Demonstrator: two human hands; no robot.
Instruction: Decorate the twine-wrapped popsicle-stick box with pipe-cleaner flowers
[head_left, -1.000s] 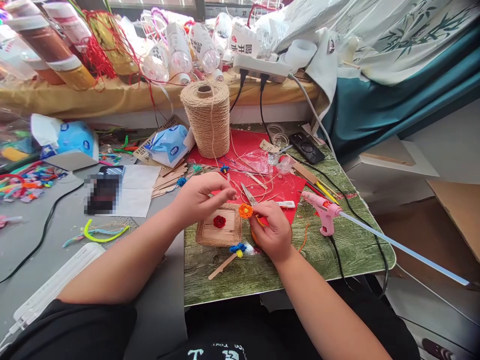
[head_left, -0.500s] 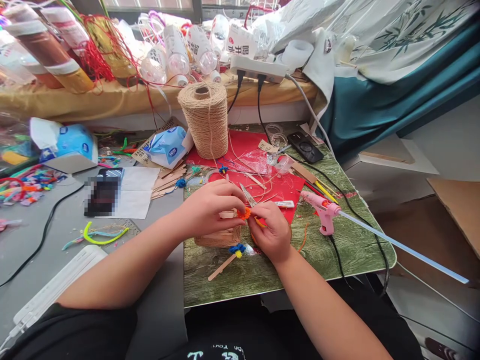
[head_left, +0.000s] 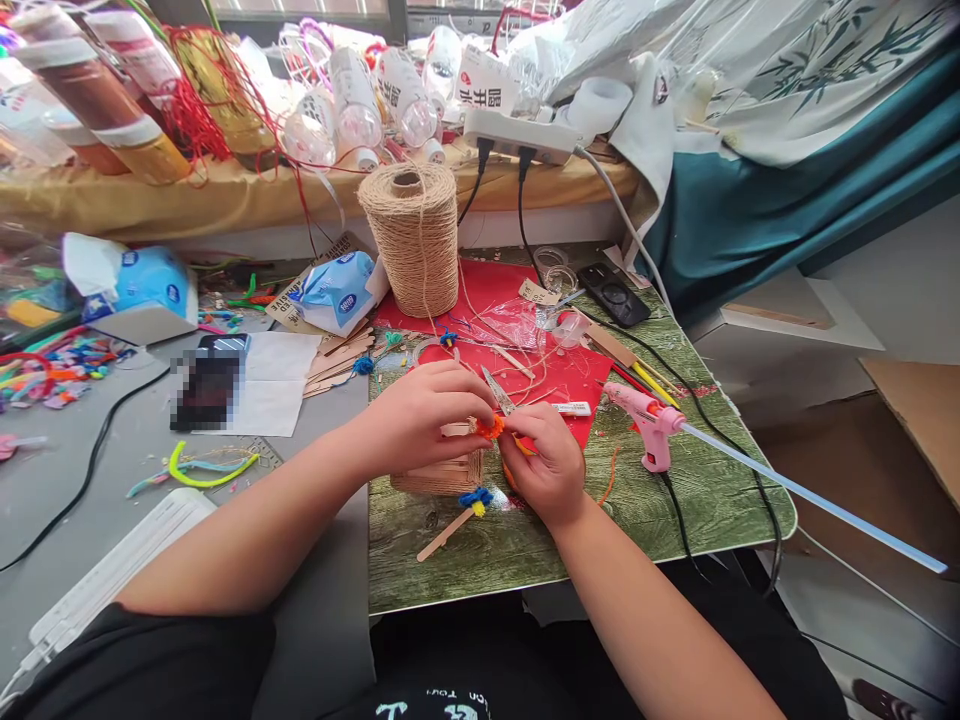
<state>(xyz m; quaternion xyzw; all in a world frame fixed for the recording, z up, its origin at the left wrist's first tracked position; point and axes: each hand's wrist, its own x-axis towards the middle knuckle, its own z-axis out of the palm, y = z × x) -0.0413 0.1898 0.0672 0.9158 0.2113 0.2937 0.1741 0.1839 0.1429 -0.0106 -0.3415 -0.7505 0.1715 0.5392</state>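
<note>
Both my hands meet over a small frame of wooden sticks (head_left: pixel 442 472) on the green wood-grain board (head_left: pixel 675 500). My left hand (head_left: pixel 424 415) and my right hand (head_left: pixel 546 462) are closed and pinch a small orange pipe-cleaner flower (head_left: pixel 491 428) between their fingertips. The left hand covers most of the frame. Just below the hands lies a wooden stick with a blue and yellow flower (head_left: pixel 475 498). Scissors (head_left: pixel 496 390) lie on the red sheet (head_left: pixel 555 372) just behind the hands.
A pink glue gun (head_left: pixel 649 420) with a long glue stick lies right of my hands, its black cable trailing off the board. A twine spool (head_left: pixel 412 238), power strip (head_left: pixel 521 132), bottles, tissue packs, a phone (head_left: pixel 613 294) and loose pipe cleaners crowd the back and left.
My left hand came down from above the frame onto the orange flower held by my right hand, hiding the red flower inside the frame. Since half a second ago almost nothing moved.
</note>
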